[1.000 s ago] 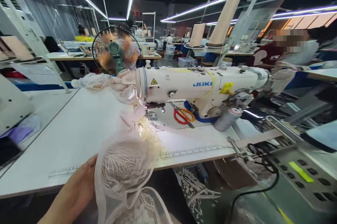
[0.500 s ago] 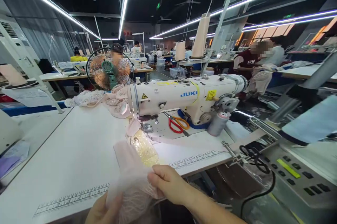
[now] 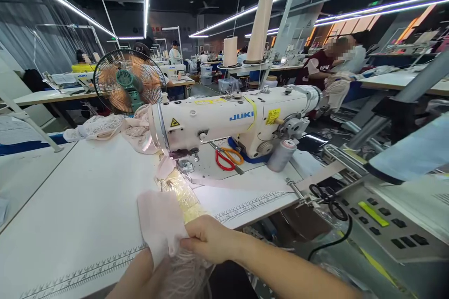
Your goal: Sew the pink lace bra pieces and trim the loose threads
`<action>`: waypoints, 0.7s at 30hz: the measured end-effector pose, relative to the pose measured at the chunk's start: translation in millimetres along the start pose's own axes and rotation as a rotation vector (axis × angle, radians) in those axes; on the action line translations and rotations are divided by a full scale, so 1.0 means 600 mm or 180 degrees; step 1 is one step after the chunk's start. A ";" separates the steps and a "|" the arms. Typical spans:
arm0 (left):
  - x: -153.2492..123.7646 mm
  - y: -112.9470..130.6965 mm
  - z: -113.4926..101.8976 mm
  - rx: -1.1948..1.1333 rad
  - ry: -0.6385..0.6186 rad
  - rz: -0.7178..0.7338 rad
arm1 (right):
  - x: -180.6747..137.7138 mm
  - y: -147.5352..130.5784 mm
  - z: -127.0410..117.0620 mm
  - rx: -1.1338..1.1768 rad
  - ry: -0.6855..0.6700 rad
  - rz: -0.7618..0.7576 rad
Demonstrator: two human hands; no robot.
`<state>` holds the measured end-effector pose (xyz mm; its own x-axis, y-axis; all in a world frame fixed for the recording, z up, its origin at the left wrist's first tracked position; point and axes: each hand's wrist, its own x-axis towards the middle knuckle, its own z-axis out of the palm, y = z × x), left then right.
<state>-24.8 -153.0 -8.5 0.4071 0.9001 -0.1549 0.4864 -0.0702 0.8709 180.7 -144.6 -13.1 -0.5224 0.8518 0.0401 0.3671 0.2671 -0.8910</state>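
A pale pink lace fabric piece (image 3: 161, 224) lies over the front edge of the white sewing table (image 3: 80, 205). My right hand (image 3: 208, 244) pinches its lower right edge, fingers closed on the cloth. My left hand (image 3: 140, 275) is under the fabric at the bottom edge, mostly hidden by it, gripping it from below. A strip of the fabric runs up past a shiny yellowish patch (image 3: 178, 191) to the presser foot (image 3: 184, 164) of the white JUKI sewing machine (image 3: 228, 119).
Red and orange scissors (image 3: 226, 157) lie on the machine bed beside a grey thread spool (image 3: 280, 155). More pink lace (image 3: 115, 128) is heaped behind the machine near a fan (image 3: 128, 81). A control panel (image 3: 382, 219) and black scissors (image 3: 328, 196) sit right. Other people work behind.
My right hand came in and took hold of the fabric, which was lowered from in front of me to the table edge. The view swung slightly right and up.
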 end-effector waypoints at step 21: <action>-0.003 0.040 0.047 -0.3890 -0.0497 -0.1659 | -0.183 0.048 0.022 0.1033 0.1796 0.0670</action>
<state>7.8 -168.1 -0.5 0.5102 0.6400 -0.5745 -0.3549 0.7651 0.5372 238.3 -236.3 -48.9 0.0482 0.9988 0.0023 0.1217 -0.0036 -0.9926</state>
